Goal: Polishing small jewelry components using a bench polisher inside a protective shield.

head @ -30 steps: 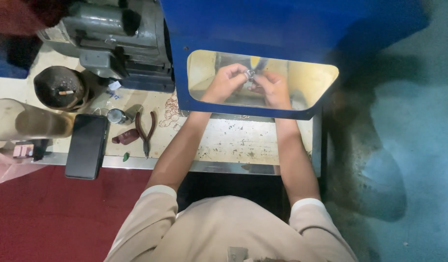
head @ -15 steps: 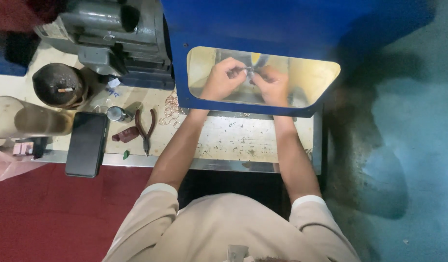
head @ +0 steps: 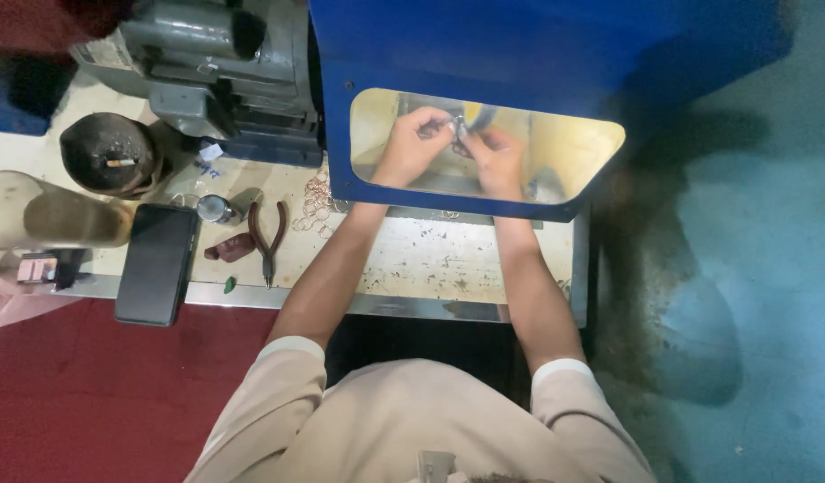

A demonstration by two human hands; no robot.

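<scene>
Both my hands reach through the lit opening of a blue hood (head: 448,54) on the bench. My left hand (head: 412,143) and my right hand (head: 497,156) meet in the middle, pinching a small metal ring-like piece (head: 457,134) between the fingertips. The piece is too small and blurred to make out exactly. Behind it a spinning wheel shows only as a dark blur. Yellow light fills the inside of the hood.
On the bench to the left lie red-handled pliers (head: 267,234), a pile of thin wire rings (head: 316,204), a black phone (head: 156,264), a small metal tin (head: 217,208) and a dark bowl (head: 108,154). A grey motor (head: 215,63) stands at the back left.
My hands have stayed inside the hood, shifting only slightly around the small piece. The camera has tilted a little.
</scene>
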